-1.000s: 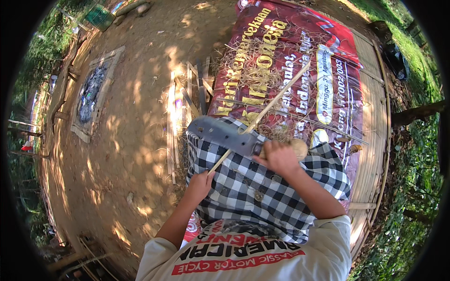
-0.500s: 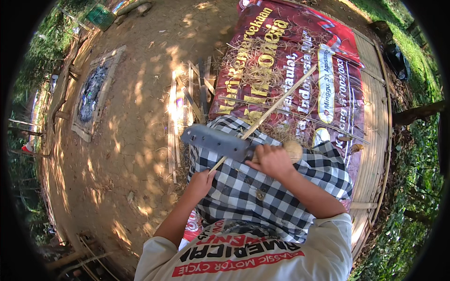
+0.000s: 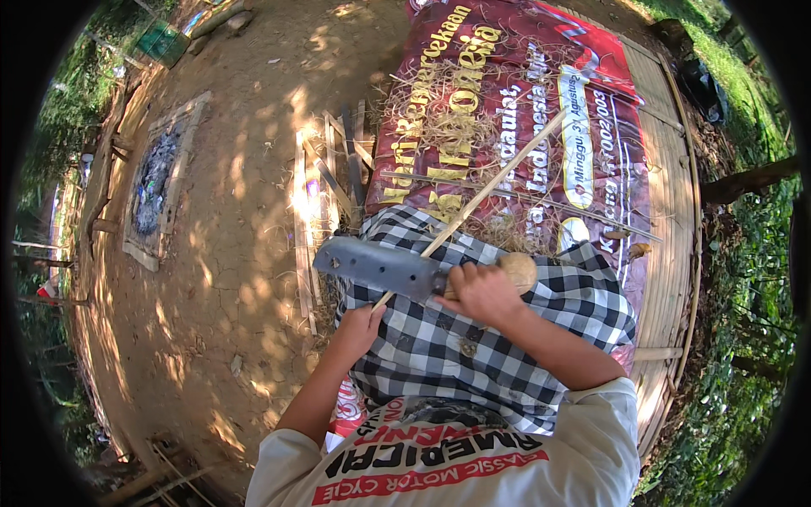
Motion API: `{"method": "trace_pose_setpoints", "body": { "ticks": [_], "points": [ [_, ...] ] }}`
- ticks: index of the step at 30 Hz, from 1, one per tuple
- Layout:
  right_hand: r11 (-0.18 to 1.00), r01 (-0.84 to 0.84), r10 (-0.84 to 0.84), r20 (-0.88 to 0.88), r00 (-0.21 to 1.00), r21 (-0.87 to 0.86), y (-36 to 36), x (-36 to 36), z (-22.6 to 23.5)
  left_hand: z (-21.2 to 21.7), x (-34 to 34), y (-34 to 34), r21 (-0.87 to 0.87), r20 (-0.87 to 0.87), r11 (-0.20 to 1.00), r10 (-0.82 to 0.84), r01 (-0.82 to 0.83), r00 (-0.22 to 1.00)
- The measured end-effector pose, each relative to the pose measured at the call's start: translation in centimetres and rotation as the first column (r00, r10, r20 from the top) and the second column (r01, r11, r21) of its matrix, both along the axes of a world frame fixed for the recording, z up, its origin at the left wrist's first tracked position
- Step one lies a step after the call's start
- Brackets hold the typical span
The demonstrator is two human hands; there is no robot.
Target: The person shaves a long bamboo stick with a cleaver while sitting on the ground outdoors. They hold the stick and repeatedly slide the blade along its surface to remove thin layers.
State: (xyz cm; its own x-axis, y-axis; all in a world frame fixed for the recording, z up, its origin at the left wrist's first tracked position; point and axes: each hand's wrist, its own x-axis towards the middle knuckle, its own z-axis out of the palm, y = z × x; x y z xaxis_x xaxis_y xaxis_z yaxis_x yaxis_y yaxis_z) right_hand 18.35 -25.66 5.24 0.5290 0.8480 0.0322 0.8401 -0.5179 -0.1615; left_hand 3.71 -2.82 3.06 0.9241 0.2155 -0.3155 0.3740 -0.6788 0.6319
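Note:
My right hand (image 3: pixel 483 293) is closed round the wooden handle (image 3: pixel 518 271) of a broad knife. The knife's dark blade (image 3: pixel 367 264), with a row of small holes, points left and lies across a long, thin bamboo strip (image 3: pixel 498 183). Low on that strip, just below the blade, my left hand (image 3: pixel 358 331) grips it. The strip slants away to the far right, over a banner sheet. Under both hands a black-and-white checked cloth (image 3: pixel 439 338) covers my lap. The blade hides where its edge meets the strip.
Curly shavings (image 3: pixel 456 127) litter the dark red banner (image 3: pixel 608 160), which is spread over a bamboo platform (image 3: pixel 667 287). Wooden slats (image 3: pixel 302 220) lean left of it. A framed ash pit (image 3: pixel 156 182) and a green container (image 3: pixel 165 46) are on the dirt ground.
The blade has moved slightly down the strip, closer to my left hand, and looks less blurred. Both hands keep their holds. The whole view has shifted a little.

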Motion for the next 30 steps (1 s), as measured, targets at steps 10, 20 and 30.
{"method": "trace_pose_setpoints", "body": {
  "ticks": [10, 20, 30],
  "points": [
    [0.915, 0.401, -0.397, -0.071, 0.915, 0.050, -2.5, 1.7, -0.7, 0.0, 1.4, -0.3, 0.035, -0.070, 0.998, -0.043, 0.045, 0.997],
    [0.963, 0.236, -0.211, -0.181, 0.961, 0.129, 0.5, -1.2, -0.6, -0.7, 1.2, 0.0, 0.027, -0.034, 0.999, -0.028, 0.029, 0.999],
    [0.997, 0.058, -0.055, -0.046, 0.997, 0.057, -1.0, 1.0, -0.9, -0.9, 0.9, -0.2, 0.046, -0.028, 0.999, -0.007, 0.008, 1.000]
  ]
}}
